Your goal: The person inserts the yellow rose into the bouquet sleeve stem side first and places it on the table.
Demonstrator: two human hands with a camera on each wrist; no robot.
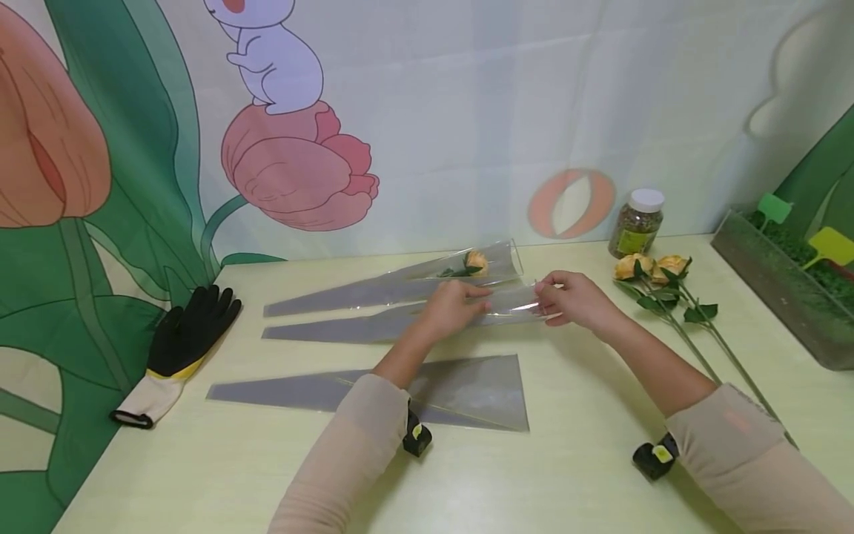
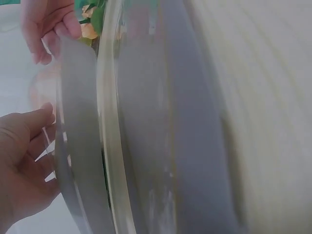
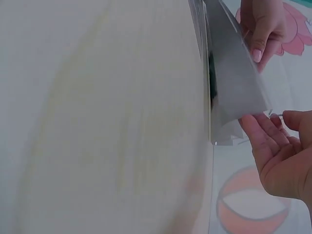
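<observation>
My right hand (image 1: 574, 297) pinches the wide end of a clear plastic flower sleeve (image 1: 400, 319), the middle one of three on the table. My left hand (image 1: 454, 308) holds the same sleeve by its upper edge, left of the right hand. In the right wrist view, the right hand (image 3: 282, 151) has thumb and fingers at the sleeve's mouth (image 3: 239, 97). The left wrist view shows the left hand (image 2: 24, 161) curled at the film's edge. Behind lies a sleeve (image 1: 353, 291) with an orange rose (image 1: 477, 262) inside. A flat sleeve (image 1: 467, 386) lies nearer me.
Two orange roses with long stems (image 1: 687, 326) lie at right. Behind them stands a white-lidded jar (image 1: 637, 224). A clear planter box (image 1: 774, 297) with greenery is at far right. A black-and-white work glove (image 1: 190, 334) lies at left. A printed backdrop (image 1: 454, 133) hangs behind.
</observation>
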